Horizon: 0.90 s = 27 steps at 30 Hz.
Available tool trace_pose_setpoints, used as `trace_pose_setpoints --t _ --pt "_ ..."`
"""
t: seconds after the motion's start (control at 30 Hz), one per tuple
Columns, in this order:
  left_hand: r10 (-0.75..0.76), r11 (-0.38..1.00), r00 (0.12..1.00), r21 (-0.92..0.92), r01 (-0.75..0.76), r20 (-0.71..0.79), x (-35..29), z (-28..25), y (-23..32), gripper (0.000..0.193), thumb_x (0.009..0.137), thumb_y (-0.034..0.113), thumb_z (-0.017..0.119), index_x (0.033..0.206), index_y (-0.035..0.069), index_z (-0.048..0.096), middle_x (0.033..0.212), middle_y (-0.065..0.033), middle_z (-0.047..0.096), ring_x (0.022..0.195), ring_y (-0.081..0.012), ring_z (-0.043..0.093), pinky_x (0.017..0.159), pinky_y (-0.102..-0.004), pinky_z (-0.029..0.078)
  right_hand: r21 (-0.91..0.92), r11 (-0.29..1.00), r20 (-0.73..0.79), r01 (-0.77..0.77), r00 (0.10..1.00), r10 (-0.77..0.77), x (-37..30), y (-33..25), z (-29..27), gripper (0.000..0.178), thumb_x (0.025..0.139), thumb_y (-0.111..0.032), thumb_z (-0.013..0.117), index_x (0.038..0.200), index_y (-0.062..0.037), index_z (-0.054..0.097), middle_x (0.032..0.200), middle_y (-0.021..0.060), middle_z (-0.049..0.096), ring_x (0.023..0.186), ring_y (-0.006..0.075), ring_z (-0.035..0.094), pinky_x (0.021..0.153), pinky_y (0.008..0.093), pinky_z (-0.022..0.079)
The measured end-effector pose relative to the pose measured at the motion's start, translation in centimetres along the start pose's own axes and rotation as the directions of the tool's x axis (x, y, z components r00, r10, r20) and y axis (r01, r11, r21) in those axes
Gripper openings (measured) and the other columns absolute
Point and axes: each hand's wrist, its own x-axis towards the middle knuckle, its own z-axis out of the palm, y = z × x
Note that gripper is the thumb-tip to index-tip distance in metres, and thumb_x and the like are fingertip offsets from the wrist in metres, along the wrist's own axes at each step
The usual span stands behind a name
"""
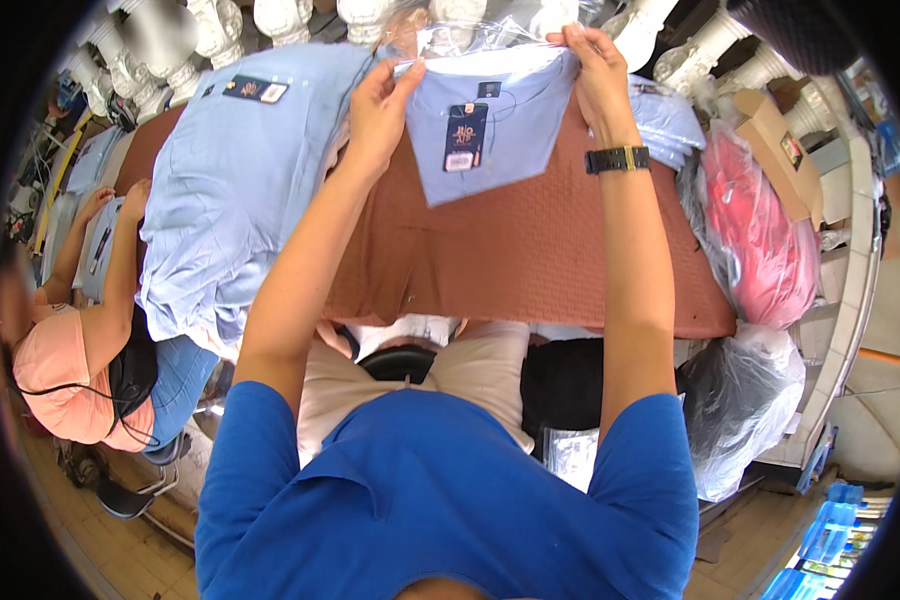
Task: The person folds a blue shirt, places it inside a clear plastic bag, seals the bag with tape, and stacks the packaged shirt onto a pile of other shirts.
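Note:
A folded light-blue shirt [515, 125] with a dark hang tag [462, 138] is raised over the far part of the table. My left hand [382, 112] pinches its upper left corner between thumb and fingers. At the upper right corner, my right hand [600, 80] grips it the same way, a black and gold watch on that wrist. Clear plastic [480, 38] shows along the shirt's far edge; whether the shirt lies inside it I cannot tell.
A brown cloth [490, 260] covers the table. Light-blue shirts [240, 170] are piled at left, and bagged folded shirts [660, 120] at right. Beyond those are a red plastic-wrapped bundle [755, 230] and a cardboard box [778, 150]. A co-worker [80, 350] sits far left. White balusters [285, 18] line the back.

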Motion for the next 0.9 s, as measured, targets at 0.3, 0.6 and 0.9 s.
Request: trace_pose_setpoints --t 0.3,0.6,0.9 --pt "0.159 0.906 0.942 0.336 -0.258 0.295 -3.3 -2.7 -4.5 0.017 0.097 0.003 0.06 0.108 -0.001 0.072 0.112 -0.0083 0.075 0.122 -0.0201 0.06 0.103 -0.0324 0.046 -0.301 0.947 -0.012 -0.112 0.993 0.113 -12.6 0.1 -4.4 0.011 0.098 -0.017 0.067 0.102 -0.0076 0.071 0.104 0.0053 0.075 0.094 0.0143 0.066 0.094 0.0334 0.048" --pt "-0.113 0.777 0.783 0.546 -0.314 0.611 -13.1 -10.8 -9.0 0.023 0.081 -0.015 0.055 0.088 0.0 0.071 0.102 -0.0077 0.077 0.119 -0.0336 0.062 0.101 -0.0407 0.049 -0.669 0.675 0.107 -0.311 0.859 0.501 -29.5 1.9 -5.8 0.016 0.092 -0.01 0.068 0.107 -0.008 0.073 0.119 0.0107 0.066 0.107 0.0268 0.06 0.085 0.0349 0.051" --pt "0.098 0.624 0.869 0.651 -0.433 0.484 -9.3 -2.2 -9.0 0.038 0.096 0.013 0.062 0.133 0.011 0.058 0.149 -0.0118 0.048 0.134 -0.0363 0.048 0.112 -0.0452 0.039 -0.871 0.491 0.061 0.022 0.996 0.065 -25.2 4.2 -1.8 0.038 0.097 -0.018 0.061 0.134 -0.0067 0.058 0.139 0.0141 0.056 0.124 0.0387 0.053 0.102 0.0473 0.044"
